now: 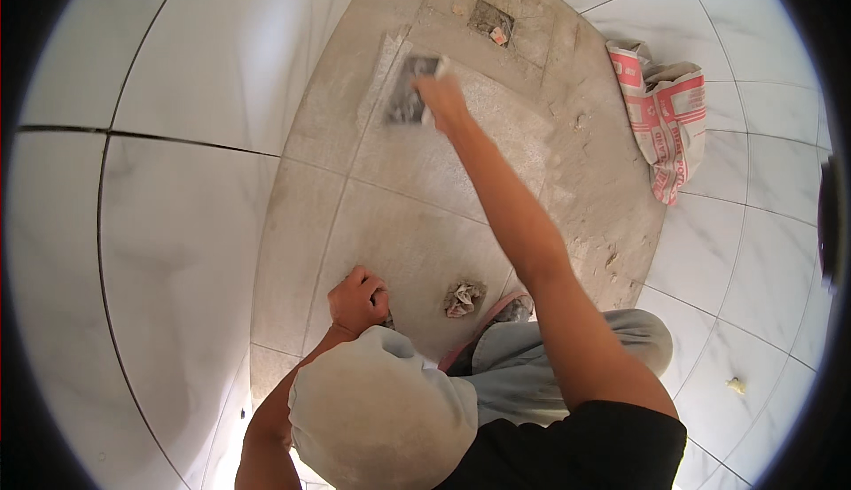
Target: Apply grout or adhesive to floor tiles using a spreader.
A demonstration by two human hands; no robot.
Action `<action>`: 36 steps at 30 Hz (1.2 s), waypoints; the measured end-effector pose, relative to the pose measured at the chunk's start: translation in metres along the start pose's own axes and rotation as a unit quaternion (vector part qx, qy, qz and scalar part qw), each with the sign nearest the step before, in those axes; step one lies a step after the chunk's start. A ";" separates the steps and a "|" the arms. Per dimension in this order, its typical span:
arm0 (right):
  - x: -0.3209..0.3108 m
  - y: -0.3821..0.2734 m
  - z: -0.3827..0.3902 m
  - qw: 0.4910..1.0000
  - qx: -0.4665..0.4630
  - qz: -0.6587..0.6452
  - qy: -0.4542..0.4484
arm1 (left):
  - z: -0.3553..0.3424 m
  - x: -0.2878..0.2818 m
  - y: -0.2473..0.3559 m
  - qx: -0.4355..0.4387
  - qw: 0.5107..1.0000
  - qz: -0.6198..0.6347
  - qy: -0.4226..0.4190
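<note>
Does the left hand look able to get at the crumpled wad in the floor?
Probably yes: the left hand is close by, left of the wad, with only floor showing between them.

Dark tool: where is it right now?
In the head view, the dark tool is at upper centre, in the right hand against the tiled floor, lower left of the square hole.

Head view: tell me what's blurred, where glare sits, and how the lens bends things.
In the head view, the right hand and its dark flat tool are motion-blurred, the left hand sharper; in the head view, pale glare washes the upper-left marbled tile; in the head view, the dark tile joint at left bows, and the corners are black.
</note>
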State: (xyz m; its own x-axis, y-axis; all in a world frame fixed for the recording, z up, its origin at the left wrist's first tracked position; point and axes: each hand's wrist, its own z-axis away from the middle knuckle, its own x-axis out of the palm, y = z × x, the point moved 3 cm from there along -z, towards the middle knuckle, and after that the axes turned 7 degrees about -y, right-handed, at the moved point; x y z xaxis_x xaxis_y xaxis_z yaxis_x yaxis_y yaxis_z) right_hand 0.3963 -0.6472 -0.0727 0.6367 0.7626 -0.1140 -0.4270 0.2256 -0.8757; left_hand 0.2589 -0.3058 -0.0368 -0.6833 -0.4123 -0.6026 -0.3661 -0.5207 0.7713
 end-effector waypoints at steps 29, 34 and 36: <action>0.046 0.027 0.083 0.966 -0.061 0.217 0.128 | -0.002 0.006 0.012 0.013 1.000 -0.025 0.003; 0.053 0.049 0.101 0.952 -0.082 0.256 0.147 | 0.003 0.008 0.002 -0.010 1.000 0.011 0.005; 0.056 0.053 0.116 0.983 -0.060 0.145 0.090 | 0.001 0.006 0.004 0.002 1.000 0.006 0.030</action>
State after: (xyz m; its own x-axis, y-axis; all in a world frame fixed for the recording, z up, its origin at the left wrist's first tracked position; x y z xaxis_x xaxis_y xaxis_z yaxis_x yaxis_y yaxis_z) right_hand 0.3346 -0.5219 -0.0711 0.6076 0.6615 -0.4395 -0.5357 -0.0672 -0.8417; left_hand 0.2528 -0.3097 -0.0372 -0.6495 -0.4625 -0.6035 -0.3603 -0.5118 0.7799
